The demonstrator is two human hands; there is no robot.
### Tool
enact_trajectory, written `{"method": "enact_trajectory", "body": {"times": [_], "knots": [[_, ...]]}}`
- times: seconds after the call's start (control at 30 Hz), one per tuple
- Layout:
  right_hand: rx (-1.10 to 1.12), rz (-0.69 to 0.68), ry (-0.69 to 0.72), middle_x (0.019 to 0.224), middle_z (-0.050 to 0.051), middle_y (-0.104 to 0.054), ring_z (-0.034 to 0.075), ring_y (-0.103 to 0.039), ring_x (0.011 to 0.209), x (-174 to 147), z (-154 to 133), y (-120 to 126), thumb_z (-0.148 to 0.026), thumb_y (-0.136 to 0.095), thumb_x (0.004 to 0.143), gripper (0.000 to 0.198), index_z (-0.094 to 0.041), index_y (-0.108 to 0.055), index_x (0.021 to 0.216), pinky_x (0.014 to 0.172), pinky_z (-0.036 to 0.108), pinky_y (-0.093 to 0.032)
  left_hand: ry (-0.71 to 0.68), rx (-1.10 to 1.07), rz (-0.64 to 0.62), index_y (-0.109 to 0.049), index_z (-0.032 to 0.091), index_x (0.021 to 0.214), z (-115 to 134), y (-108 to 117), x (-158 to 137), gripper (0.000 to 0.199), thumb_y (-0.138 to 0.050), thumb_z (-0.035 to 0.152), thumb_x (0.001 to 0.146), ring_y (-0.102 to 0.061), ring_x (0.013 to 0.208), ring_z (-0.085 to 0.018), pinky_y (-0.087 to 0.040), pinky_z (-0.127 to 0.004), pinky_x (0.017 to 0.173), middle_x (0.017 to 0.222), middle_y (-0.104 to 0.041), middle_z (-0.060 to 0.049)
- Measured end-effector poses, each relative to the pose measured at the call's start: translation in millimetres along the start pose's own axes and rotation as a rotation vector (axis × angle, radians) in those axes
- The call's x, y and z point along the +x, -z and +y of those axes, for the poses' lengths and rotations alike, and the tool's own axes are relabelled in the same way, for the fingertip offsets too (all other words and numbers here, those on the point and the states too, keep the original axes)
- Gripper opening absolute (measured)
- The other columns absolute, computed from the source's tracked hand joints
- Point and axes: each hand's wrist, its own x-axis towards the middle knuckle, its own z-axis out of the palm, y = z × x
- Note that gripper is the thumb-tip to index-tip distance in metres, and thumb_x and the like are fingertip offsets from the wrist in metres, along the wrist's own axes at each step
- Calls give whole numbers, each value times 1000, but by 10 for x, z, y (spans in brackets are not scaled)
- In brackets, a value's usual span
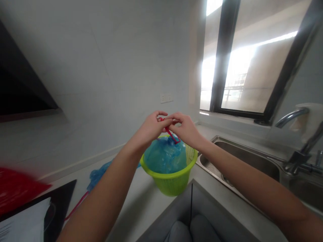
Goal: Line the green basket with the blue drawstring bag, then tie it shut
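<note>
A blue plastic bag bulges inside a yellow-green plastic basket on the counter, its gathered top upward. Over the bag, my left hand and my right hand meet, fingertips touching. A red ribbon runs between their fingers and dangles in a loop down to the bag's top. Both hands are closed on the ribbon in a pinch; the exact grip of some fingers is hidden.
A steel sink with a faucet lies right of the basket. To the left are another blue bag, a black cooktop, white paper and a red bag. A window stands behind the sink.
</note>
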Motion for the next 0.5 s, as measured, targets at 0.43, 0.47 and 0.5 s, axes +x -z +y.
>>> {"method": "enact_trajectory", "body": {"times": [0.43, 0.47, 0.5], "knots": [[182, 251, -240, 81, 2, -64, 16, -59, 75, -850, 259, 424, -25, -60, 82, 9, -18, -63, 86, 70, 30, -48, -76, 188, 120, -67, 5, 89, 841, 141, 703, 22, -67, 0, 68, -48, 44, -8, -50, -28, 58, 67, -60, -5], [225, 231, -282, 76, 1, -63, 15, -58, 71, -933, 301, 442, -26, -60, 82, 9, -18, -63, 83, 69, 30, -48, -92, 250, 153, -66, 1, 95, 999, 184, 780, 22, -64, 1, 73, -51, 47, -6, -50, -27, 61, 71, -61, -5], [268, 208, -324, 73, 0, -63, 14, -58, 67, -1008, 338, 456, -26, -61, 81, 9, -18, -63, 82, 67, 29, -47, -105, 322, 165, -64, -5, 102, 1165, 230, 843, 24, -55, 4, 81, -54, 51, -5, -49, -26, 66, 77, -60, -4]]}}
